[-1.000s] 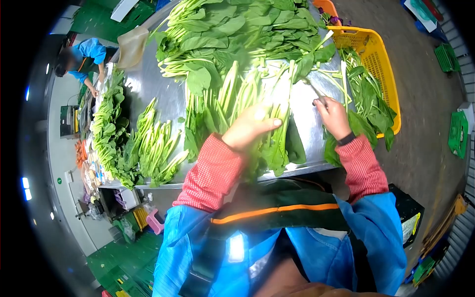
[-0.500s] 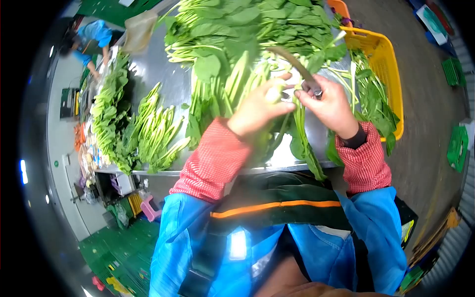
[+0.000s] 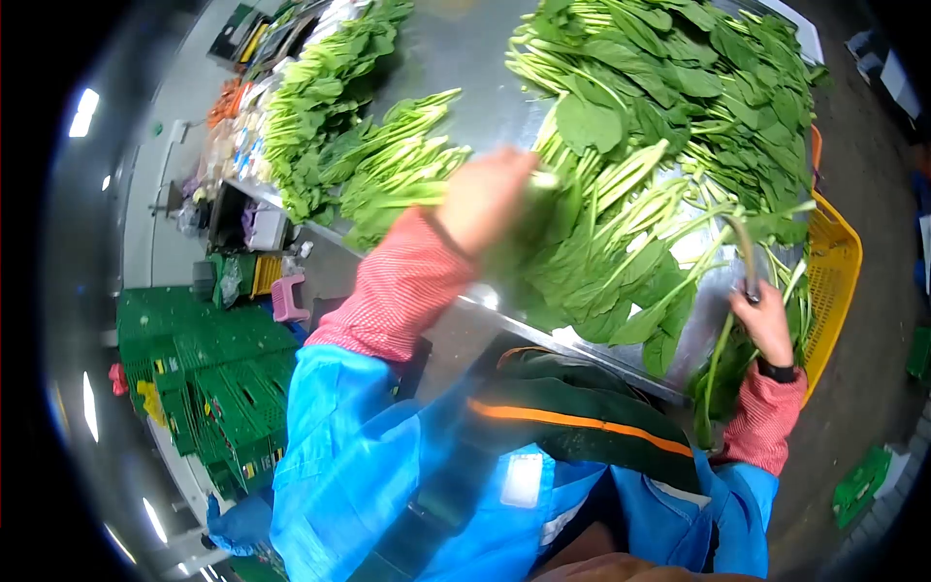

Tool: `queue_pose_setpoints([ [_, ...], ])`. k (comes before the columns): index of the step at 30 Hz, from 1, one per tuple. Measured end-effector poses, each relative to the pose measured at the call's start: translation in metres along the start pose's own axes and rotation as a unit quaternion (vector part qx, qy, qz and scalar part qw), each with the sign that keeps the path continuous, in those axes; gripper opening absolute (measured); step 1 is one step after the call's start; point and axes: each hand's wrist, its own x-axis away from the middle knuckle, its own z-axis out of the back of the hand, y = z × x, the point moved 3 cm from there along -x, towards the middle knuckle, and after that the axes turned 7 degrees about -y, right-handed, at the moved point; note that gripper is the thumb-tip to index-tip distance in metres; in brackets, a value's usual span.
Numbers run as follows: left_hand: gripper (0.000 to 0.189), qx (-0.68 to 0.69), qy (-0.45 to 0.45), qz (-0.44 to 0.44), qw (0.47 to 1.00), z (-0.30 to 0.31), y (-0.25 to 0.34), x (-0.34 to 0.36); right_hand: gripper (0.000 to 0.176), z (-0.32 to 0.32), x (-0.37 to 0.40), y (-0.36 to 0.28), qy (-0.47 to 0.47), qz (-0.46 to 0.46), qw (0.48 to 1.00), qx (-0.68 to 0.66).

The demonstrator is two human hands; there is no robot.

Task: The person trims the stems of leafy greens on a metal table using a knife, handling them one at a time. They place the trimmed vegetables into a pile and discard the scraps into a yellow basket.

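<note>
My left hand point(image 3: 488, 202) is closed round a bunch of leafy greens, blurred by motion, above the metal table point(image 3: 475, 58). Pale stalks stick out on both sides of it. My right hand point(image 3: 764, 320) grips the handle of a curved knife point(image 3: 745, 247) near the table's right front corner. Beside that hand hang a few long stems with leaves. A large heap of leafy greens point(image 3: 669, 78) covers the table's far right, with loose bunches point(image 3: 621, 252) between my hands. A smaller pile of greens point(image 3: 402, 160) lies to the left of my left hand.
A row of greens point(image 3: 315, 116) lines the table's left edge. The yellow basket point(image 3: 839, 281) stands against the right side. Green crates point(image 3: 223, 398) and a pink stool point(image 3: 288, 298) are on the floor at left. Part of a person in blue point(image 3: 242, 524) shows at lower left.
My hands have moved apart: the left went leftward with the greens, the right went right and down with the knife. The view has turned, and the person at upper left is out of sight.
</note>
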Motion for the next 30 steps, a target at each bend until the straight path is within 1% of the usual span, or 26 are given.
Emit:
queue_pose_setpoints([
  [1,0.035,-0.043,0.021,0.021,0.999,-0.012,-0.033,0.001,0.018,-0.004,-0.011,0.013,0.002,0.031,0.998,0.055],
  [2,0.037,-0.083,0.041,0.039,0.995,-0.031,-0.066,0.004,0.03,-0.01,-0.018,0.016,0.051,0.065,0.988,0.127],
  [3,0.043,-0.069,0.066,0.047,0.994,-0.047,-0.09,0.013,0.042,-0.018,-0.021,0.012,0.137,0.115,0.958,0.224],
  [4,0.051,-0.055,0.091,0.055,0.993,-0.063,-0.113,0.021,0.046,-0.025,-0.027,0.007,0.166,0.07,0.953,0.243],
  [5,0.06,-0.059,0.063,0.103,0.991,-0.082,-0.132,0.029,0.046,-0.031,-0.033,-0.002,0.171,0.064,0.966,0.184],
  [6,0.068,-0.066,0.035,0.15,0.986,-0.1,-0.147,0.039,0.046,-0.038,-0.05,0.019,0.19,0.087,0.966,0.154],
  [7,0.079,-0.1,0.089,0.116,0.984,-0.111,-0.153,0.044,0.045,-0.044,-0.057,0.012,0.192,0.05,0.971,0.13],
  [8,0.073,-0.093,0.127,0.11,0.981,-0.101,-0.135,0.042,0.044,-0.051,-0.067,0.011,0.2,0.047,0.974,0.091],
  [9,0.067,-0.068,0.158,0.089,0.981,-0.09,-0.118,0.036,0.044,-0.058,-0.081,0.016,0.191,0.01,0.978,0.086],
  [10,0.062,-0.043,0.187,0.071,0.979,-0.078,-0.1,0.03,0.044,-0.066,-0.093,0.016,0.189,0.016,0.98,0.052],
  [11,0.048,0.036,0.181,0.068,0.981,-0.067,-0.078,0.022,0.047,-0.074,-0.106,0.018,0.185,0.006,0.981,0.051],
  [12,0.038,0.1,0.201,0.01,0.974,-0.062,-0.059,0.013,0.048,-0.08,-0.113,0.008,0.21,-0.001,0.973,0.093],
  [14,0.031,0.213,0.167,-0.036,0.962,-0.059,-0.013,-0.003,0.044,-0.094,-0.138,0.025,0.155,-0.024,0.98,0.12],
  [16,0.027,0.331,0.083,-0.033,0.939,-0.068,0.023,-0.02,0.035,-0.101,-0.141,0.03,0.187,-0.001,0.982,0.033],
  [18,0.032,0.392,0.045,-0.03,0.918,-0.074,0.053,-0.039,0.029,-0.099,-0.127,0.024,0.204,0.049,0.977,-0.036],
  [20,0.039,0.383,0.067,-0.058,0.92,-0.086,0.074,-0.056,0.028,-0.087,-0.087,-0.012,0.187,0.09,0.975,-0.075],
  [21,0.045,0.376,0.069,-0.082,0.921,-0.098,0.081,-0.065,0.029,-0.083,-0.072,-0.023,0.176,0.078,0.98,-0.054],
  [22,0.046,0.413,0.049,-0.082,0.906,-0.099,0.094,-0.069,0.03,-0.082,-0.065,-0.022,0.185,0.112,0.974,-0.065],
  [24,0.042,0.439,0.01,-0.081,0.895,-0.111,0.106,-0.077,0.03,-0.079,-0.044,-0.03,0.166,0.134,0.975,-0.066],
  [25,0.039,0.477,-0.02,-0.061,0.877,-0.119,0.107,-0.082,0.027,-0.073,-0.032,-0.036,0.16,0.108,0.981,-0.035],
  [26,0.036,0.513,-0.051,-0.04,0.856,-0.125,0.108,-0.085,0.027,-0.066,-0.024,-0.035,0.17,0.115,0.978,-0.036],
  [27,0.028,0.506,-0.056,-0.044,0.86,-0.12,0.112,-0.086,0.026,-0.059,-0.016,-0.031,0.18,0.123,0.975,-0.037],
  [28,0.026,0.532,-0.082,-0.039,0.842,-0.117,0.119,-0.086,0.025,-0.051,-0.009,-0.027,0.19,0.131,0.972,-0.038],
  [29,0.025,0.558,-0.107,-0.032,0.822,-0.112,0.126,-0.083,0.025,-0.041,0.0,-0.026,0.242,0.161,0.957,0.013],
  [30,0.023,0.582,-0.133,-0.026,0.802,-0.106,0.135,-0.081,0.019,-0.031,0.012,-0.037,0.297,0.176,0.935,0.08],
])
